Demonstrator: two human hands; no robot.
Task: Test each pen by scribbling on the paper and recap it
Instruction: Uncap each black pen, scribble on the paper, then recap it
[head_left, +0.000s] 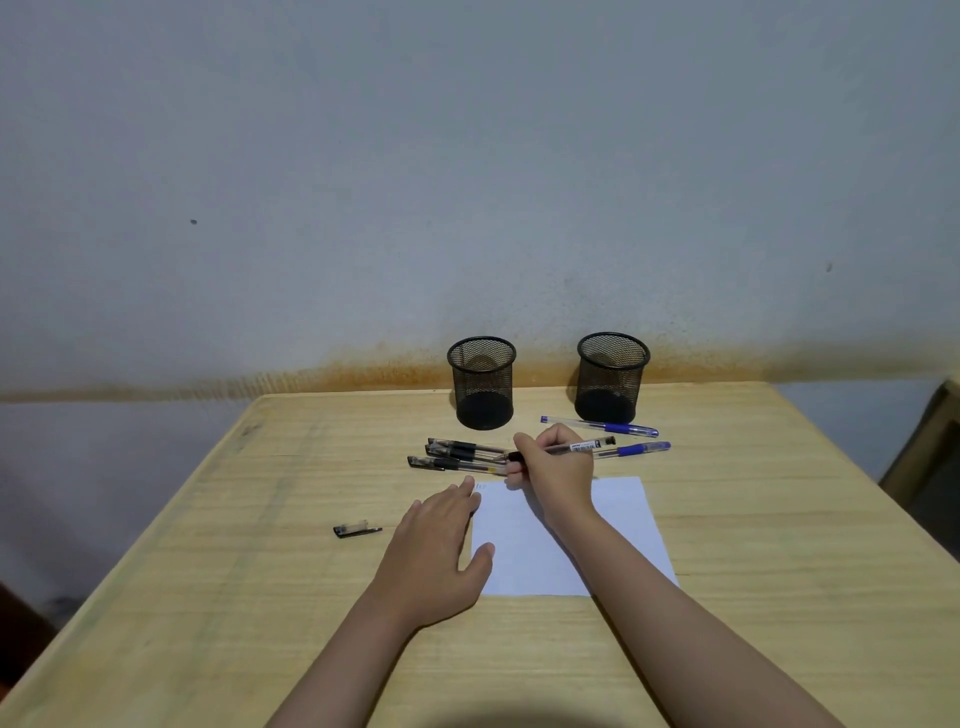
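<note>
A white sheet of paper (613, 530) lies on the wooden table (260, 597), with a faint scribble at its top left corner. My right hand (556, 467) grips an uncapped clear pen with black ink (582, 447), held level above the paper's top edge, tip pointing left. My left hand (441, 540) lies flat on the table, fingers resting on the paper's left edge. A loose black cap (357, 530) rests to the left of that hand. Three capped black pens (452, 454) lie behind the paper. Two blue pens (602, 426) (639, 448) lie to the right.
Two black mesh pen cups, one (482, 384) on the left and one (612, 378) on the right, stand near the table's back edge against a grey wall. A dark piece of furniture (930, 467) sits beyond the right edge.
</note>
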